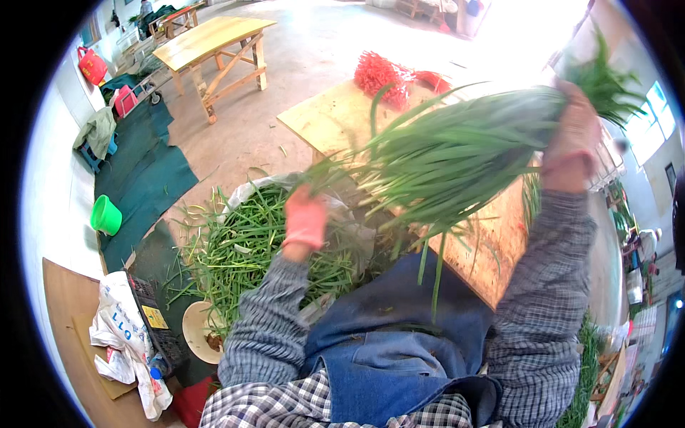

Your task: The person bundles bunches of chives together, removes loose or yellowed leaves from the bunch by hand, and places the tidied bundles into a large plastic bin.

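My right hand (571, 131), in a pinkish glove, grips a large bundle of long green leafy stalks (460, 150) and holds it up over the wooden table (497, 235). The loose leaf ends point left, and some hang down. My left hand (305, 219), in a pink glove, is at the leaf tips left of the bundle; blur hides whether its fingers hold any. Below it, a heap of loose green leaves (241, 241) fills a container lined with whitish plastic (243, 192). Red strips (382, 80) lie piled on the table's far side.
A second wooden table (214, 40) stands further back. A green bucket (106, 215) is at the left on dark green sheeting (139, 160). Near my left arm are a pale round bowl (198, 331), a black crate (155, 321) and white sacks (120, 326). More greens (583, 369) lie at the right.
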A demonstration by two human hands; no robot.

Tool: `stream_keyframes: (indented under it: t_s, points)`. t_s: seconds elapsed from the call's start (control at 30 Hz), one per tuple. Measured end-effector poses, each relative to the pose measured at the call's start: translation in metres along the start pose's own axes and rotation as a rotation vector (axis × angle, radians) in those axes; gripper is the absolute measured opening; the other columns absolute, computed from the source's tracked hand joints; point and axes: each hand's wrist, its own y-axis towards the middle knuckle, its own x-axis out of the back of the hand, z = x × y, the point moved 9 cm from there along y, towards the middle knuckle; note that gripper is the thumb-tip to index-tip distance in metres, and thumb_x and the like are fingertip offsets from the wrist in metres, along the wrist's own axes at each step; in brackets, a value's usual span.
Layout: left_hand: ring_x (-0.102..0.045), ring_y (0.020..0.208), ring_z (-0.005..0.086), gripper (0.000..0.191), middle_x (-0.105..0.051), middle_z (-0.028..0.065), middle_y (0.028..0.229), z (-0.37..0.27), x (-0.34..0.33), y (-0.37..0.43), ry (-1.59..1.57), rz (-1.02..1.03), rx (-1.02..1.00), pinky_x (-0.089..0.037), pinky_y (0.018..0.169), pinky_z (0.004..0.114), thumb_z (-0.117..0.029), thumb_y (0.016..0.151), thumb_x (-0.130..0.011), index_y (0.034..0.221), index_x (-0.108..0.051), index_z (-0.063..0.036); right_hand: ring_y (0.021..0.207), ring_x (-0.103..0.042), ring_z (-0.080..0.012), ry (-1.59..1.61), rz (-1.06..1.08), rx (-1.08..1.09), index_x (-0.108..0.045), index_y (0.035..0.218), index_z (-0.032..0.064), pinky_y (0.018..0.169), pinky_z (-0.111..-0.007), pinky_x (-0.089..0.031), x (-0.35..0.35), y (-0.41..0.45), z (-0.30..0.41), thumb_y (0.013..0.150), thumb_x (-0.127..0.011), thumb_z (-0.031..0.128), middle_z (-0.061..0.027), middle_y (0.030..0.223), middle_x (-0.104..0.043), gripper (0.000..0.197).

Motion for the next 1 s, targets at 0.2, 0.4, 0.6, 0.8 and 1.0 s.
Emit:
stream_keyframes:
  t_s: [0.2,0.4,0.6,0.8,1.0]
  points:
    - [-0.062,0.096,0.0368,0.046,-0.064,0.0242,0.104,0.124,0.074,-0.008,0.669,0.295,0.348,-0.050,0.082,0.045,-0.037,0.077,-0.067,0.106,-0.065,-0.0008,0.063,-0.062,-0.0212,0.274,-0.028,-0.290,-0.068,0.090,-0.0036,0.059,-0.032,-0.054,0.021,0.016,-0.002,0.076,-0.073,0.015,-0.0088,0.079,-0.065,0.024]
    - [-0.046,0.125,0.0356,0.075,-0.050,0.0235,0.132,0.000,0.083,-0.011,0.241,0.171,-0.103,-0.039,0.103,0.039,-0.043,0.075,-0.072,0.131,-0.050,0.0000,0.064,-0.061,-0.0199,0.152,-0.024,-0.308,-0.069,0.091,-0.0047,0.062,-0.032,-0.053,0.009,-0.025,0.007,0.074,-0.074,0.014,-0.0097,0.083,-0.066,0.025]
    - [-0.054,0.114,0.0260,0.058,-0.055,0.0222,0.126,-0.125,0.013,-0.011,-0.425,0.435,-0.083,-0.044,0.096,0.033,-0.031,0.087,-0.062,0.127,-0.049,0.0079,0.056,-0.060,-0.0206,0.292,0.013,-0.288,-0.066,0.084,-0.0072,0.053,-0.032,-0.052,-0.004,-0.049,0.020,0.075,-0.070,0.006,-0.0097,0.073,-0.062,0.016]
    - [-0.060,0.099,0.0184,0.039,-0.064,0.0146,0.111,-0.115,-0.034,-0.016,-0.721,0.534,0.165,-0.048,0.089,0.029,-0.022,0.095,-0.054,0.118,-0.056,0.0087,0.058,-0.060,-0.0214,0.342,0.029,-0.261,-0.065,0.086,-0.0089,0.054,-0.031,-0.051,-0.018,-0.067,0.028,0.074,-0.072,0.003,-0.0108,0.075,-0.062,0.019]
    - [-0.062,0.087,0.0146,0.027,-0.069,0.0102,0.098,-0.098,-0.032,-0.017,-0.633,0.465,0.125,-0.050,0.079,0.027,-0.015,0.093,-0.056,0.111,-0.064,0.0036,0.056,-0.060,-0.0213,0.335,0.011,-0.311,-0.065,0.086,-0.0088,0.053,-0.032,-0.051,-0.018,-0.067,0.017,0.074,-0.072,0.004,-0.0109,0.075,-0.063,0.019]
